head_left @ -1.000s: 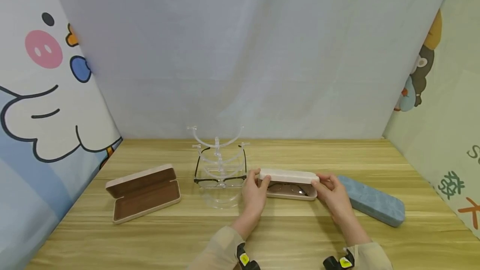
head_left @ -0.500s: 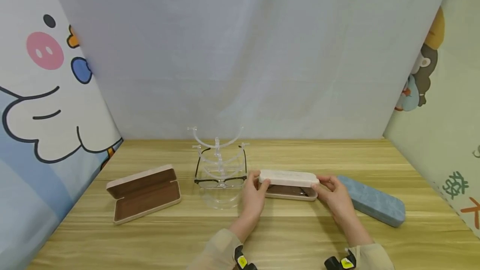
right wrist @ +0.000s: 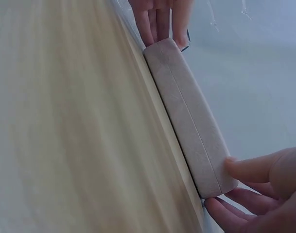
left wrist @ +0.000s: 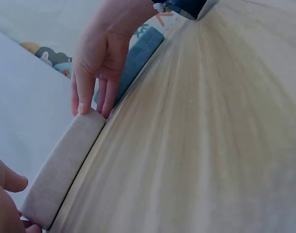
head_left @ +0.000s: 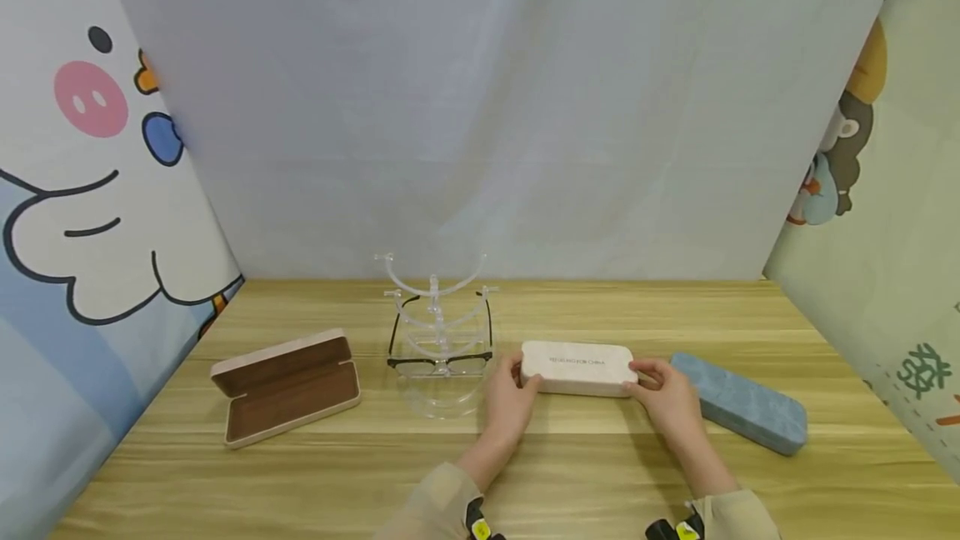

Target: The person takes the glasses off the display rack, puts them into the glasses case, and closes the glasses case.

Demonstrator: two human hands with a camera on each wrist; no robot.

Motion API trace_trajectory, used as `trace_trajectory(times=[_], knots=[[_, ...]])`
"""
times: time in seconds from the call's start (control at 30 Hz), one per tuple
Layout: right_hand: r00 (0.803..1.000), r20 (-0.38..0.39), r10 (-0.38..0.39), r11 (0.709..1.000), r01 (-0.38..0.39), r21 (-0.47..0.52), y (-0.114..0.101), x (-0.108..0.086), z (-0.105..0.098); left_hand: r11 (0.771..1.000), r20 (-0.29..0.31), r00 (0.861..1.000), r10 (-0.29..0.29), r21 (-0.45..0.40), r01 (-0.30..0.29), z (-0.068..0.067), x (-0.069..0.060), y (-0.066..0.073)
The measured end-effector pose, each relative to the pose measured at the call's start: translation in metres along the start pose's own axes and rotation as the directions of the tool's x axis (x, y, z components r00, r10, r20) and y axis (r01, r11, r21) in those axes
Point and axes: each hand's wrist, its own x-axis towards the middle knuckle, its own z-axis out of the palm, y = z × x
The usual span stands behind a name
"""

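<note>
A cream glasses case (head_left: 577, 367) lies closed on the table, lettering on its lid. My left hand (head_left: 508, 402) holds its left end, thumb at the front corner and fingers behind. At the opposite end my right hand (head_left: 667, 398) grips the case the same way. In the right wrist view the seam of the cream case (right wrist: 186, 116) runs as a thin line between lid and base. The eyeglasses seen earlier inside are now hidden by the lid. Just right of my right hand lies a closed blue glasses case (head_left: 742, 402).
A clear display stand (head_left: 435, 307) left of my left hand carries black-framed eyeglasses (head_left: 441, 367). Farther left, another cream case with brown lining (head_left: 296, 398) stands open on the wooden table (head_left: 585, 473). A pale curtain (head_left: 480, 107) hangs behind.
The cream case's lid has come down from partly raised to closed, covering the eyeglasses inside. Both hands have stayed at its ends.
</note>
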Motion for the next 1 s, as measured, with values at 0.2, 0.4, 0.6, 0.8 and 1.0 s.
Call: trace_trajectory(times=[0.2, 0.4, 0.6, 0.8, 1.0], knots=[[1.0, -0.014, -0.001, 0.999, 0.001, -0.041, -0.003, -0.002, 0.0, 0.998, 0.066, 0.998, 0.024, 0.058, -0.028, -0.011, -0.008, 0.007], [0.996, -0.081, -0.049, 0.993, 0.039, -0.113, -0.014, -0.006, 0.0, 0.986, 0.154, 0.981, 0.116, 0.105, -0.133, -0.033, -0.015, 0.012], [0.983, -0.112, -0.145, 0.988, 0.137, -0.074, -0.033, -0.009, 0.011, 0.946, 0.169, 0.963, 0.211, 0.212, -0.244, -0.058, -0.017, 0.013], [0.974, -0.074, -0.214, 0.977, 0.215, 0.004, -0.049, -0.008, 0.033, 0.909, 0.15, 0.953, 0.264, 0.292, -0.298, -0.089, -0.017, 0.012], [0.972, -0.052, -0.23, 0.973, 0.231, 0.017, -0.059, -0.01, 0.048, 0.887, 0.082, 0.961, 0.265, 0.37, -0.276, -0.117, -0.015, 0.01]])
